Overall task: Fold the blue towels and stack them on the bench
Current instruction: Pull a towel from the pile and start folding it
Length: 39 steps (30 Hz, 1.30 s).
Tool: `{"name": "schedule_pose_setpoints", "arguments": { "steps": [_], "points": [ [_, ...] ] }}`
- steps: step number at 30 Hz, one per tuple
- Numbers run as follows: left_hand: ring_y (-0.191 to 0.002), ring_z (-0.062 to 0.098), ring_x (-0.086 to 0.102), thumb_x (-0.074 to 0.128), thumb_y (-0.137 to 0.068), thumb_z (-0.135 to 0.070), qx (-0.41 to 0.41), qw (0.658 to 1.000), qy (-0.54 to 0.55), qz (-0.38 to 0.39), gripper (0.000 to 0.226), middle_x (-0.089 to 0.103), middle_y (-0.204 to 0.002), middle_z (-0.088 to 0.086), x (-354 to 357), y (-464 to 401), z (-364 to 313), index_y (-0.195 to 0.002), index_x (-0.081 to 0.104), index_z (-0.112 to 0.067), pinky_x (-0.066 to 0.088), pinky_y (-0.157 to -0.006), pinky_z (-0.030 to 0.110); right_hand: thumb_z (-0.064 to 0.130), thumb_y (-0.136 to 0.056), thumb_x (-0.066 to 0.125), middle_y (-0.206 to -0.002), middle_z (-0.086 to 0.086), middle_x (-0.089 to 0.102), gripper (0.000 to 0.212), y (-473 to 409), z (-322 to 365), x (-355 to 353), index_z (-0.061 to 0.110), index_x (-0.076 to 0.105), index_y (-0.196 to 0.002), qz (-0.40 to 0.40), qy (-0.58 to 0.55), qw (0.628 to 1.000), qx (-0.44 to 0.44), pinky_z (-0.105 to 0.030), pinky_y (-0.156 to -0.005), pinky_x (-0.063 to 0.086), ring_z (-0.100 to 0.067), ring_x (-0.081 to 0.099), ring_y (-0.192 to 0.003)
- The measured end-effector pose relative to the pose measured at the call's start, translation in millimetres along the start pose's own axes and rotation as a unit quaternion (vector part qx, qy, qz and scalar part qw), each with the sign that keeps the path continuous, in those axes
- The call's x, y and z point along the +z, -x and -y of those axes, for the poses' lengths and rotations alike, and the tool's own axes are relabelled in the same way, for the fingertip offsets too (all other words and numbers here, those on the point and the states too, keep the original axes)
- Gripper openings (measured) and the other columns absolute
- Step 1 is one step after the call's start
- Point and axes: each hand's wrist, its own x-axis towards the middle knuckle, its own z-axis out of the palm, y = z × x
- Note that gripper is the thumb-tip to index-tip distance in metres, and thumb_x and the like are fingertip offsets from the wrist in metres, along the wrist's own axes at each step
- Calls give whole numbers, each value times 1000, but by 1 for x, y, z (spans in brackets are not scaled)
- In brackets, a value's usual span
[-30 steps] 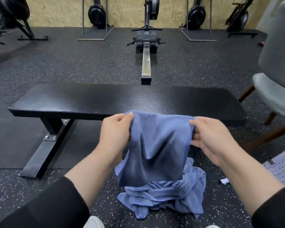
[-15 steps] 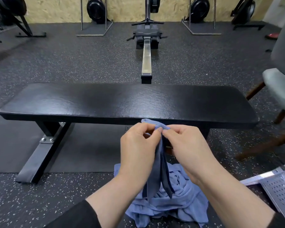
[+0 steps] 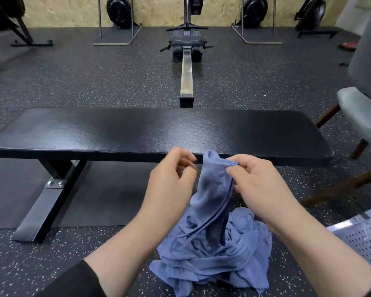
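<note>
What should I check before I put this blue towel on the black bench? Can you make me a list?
1. Towel held: ok. The right hand pinches the top of the held towel.
2. Both hands on it: not ok. The left hand has curled fingers beside the towel, gripping nothing.
3. Towel folded flat: not ok. It hangs bunched and doubled.
4. Towel free of the pile: cannot tell. Its bottom end reaches the heap on the floor.
5. Room on the bench: ok. No towels lie on the pad.
6. Stack started: not ok.
</note>
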Motion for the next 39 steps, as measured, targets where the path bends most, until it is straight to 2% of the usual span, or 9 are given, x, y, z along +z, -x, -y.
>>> {"name": "schedule_pose_setpoints", "arguments": {
  "steps": [4,9,13,17,22,25,29,34,39],
  "points": [
    [-116,-3,48,67,-91,-18,123,971,-174,105,36,50,-123,-15,-22,-15,12,-122,58,-34,31,-102,8,12,-95,51,-84,-17,70,29,5,11,-5,29,73,-84,11,30,999,-31,-38,-65,44,-15,52,-65],
    [-132,9,39,69,-92,-33,127,954,-220,159,13,44,-138,-13,-34,-18,19,-103,64,-37,26,-111,25,11,-96,50,-88,-20,69,26,7,18,-6,21,72,-86,42,46,997,-43,-35,-62,46,-14,54,-69],
    [-127,11,44,64,-93,-46,97,932,-276,212,14,49,-133,-13,-45,-22,24,-82,58,-42,35,-111,37,17,-93,52,-81,-16,69,23,7,19,-11,21,73,-86,57,20,997,-50,-37,-66,46,-13,54,-67],
    [-112,10,53,56,-93,-56,85,910,-346,214,30,55,-119,-15,-59,-29,29,-96,71,-30,44,-100,41,20,-90,51,-82,-20,68,23,0,12,-23,22,74,-88,59,17,997,-40,-38,-67,43,-22,53,-72],
    [-88,15,61,69,-91,-44,150,934,-292,140,28,65,-94,-7,-69,-33,15,-78,67,-18,47,-86,41,17,-94,49,-94,-14,73,27,-6,7,-25,23,75,-89,-5,47,999,-23,-62,-93,53,-19,58,-81],
    [-69,10,54,78,-83,-41,131,956,-244,98,29,61,-72,-5,-71,-33,6,-69,64,-21,47,-70,33,26,-90,49,-100,-25,67,24,-8,8,-25,26,73,-93,-8,59,998,-37,-67,-91,51,-20,50,-79],
    [-55,6,40,83,-79,-32,112,968,-214,66,30,48,-56,-8,-68,-29,-3,-65,60,-19,33,-54,20,14,-96,52,-72,-12,62,28,-8,6,-24,31,73,-89,-29,61,996,-59,-38,-65,42,-20,44,-68],
    [-57,4,39,84,-78,-28,111,975,-179,67,33,52,-62,-10,-68,-29,-4,-74,52,-22,32,-55,19,11,-101,53,-77,-11,66,18,-6,9,-25,28,57,-98,-45,71,988,-126,-32,-55,38,-14,41,-52],
    [-69,0,51,78,-86,-30,107,972,-185,96,35,62,-84,-11,-70,-28,-8,-112,55,-39,38,-67,17,1,-98,51,-48,15,51,31,-4,11,-26,22,70,-86,-60,99,982,-146,-14,-45,31,-7,42,-42]
  ]
}}
